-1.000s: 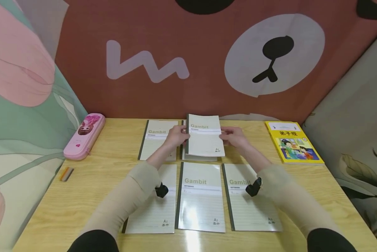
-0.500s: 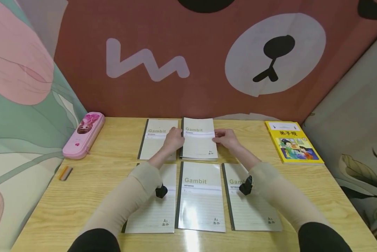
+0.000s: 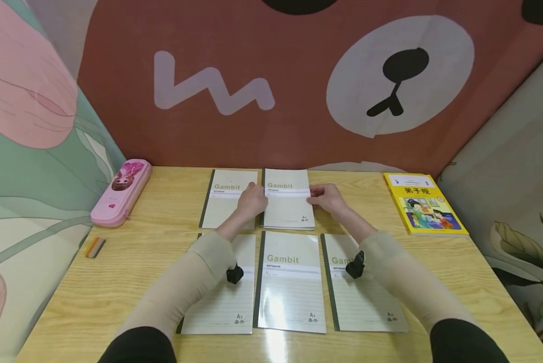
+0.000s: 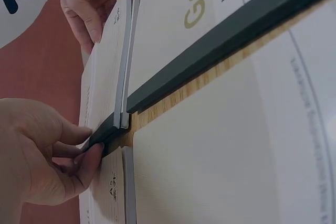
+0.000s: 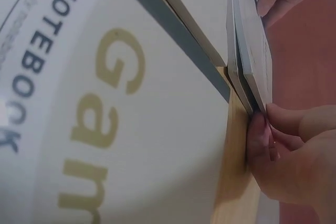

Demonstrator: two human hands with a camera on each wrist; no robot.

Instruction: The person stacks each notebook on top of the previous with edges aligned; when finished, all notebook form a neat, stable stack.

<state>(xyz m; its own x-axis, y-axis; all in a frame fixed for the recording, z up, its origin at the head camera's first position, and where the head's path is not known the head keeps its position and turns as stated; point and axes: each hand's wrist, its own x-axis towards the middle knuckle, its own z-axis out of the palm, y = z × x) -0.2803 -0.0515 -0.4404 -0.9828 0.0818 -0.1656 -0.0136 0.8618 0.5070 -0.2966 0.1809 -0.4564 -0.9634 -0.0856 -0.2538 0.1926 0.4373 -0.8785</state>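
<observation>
A white Gambit notebook (image 3: 287, 204) with a dark spine lies on top of a second one in the middle of the back row. At its spine my left hand (image 3: 252, 200) pinches the edge between thumb and fingers. My right hand (image 3: 327, 197) pinches the opposite edge. A narrow gap shows between the upper notebook (image 4: 107, 72) and the one beneath at the right hand's end, in the right wrist view. Just left of the stack, partly covered by the left hand, is another notebook (image 3: 223, 212).
Three more notebooks line the front row: left (image 3: 226, 307), middle (image 3: 289, 297) and right (image 3: 366, 307), under my forearms. A pink pencil case (image 3: 121, 194) and small coloured sticks (image 3: 95, 247) lie left. At right is a yellow book (image 3: 425, 204). A wall panel (image 3: 207, 141) stands behind.
Both hands have brought the upper notebook down and slightly left onto the one below. Over the last half second the hands have stayed nearly still at its edges.
</observation>
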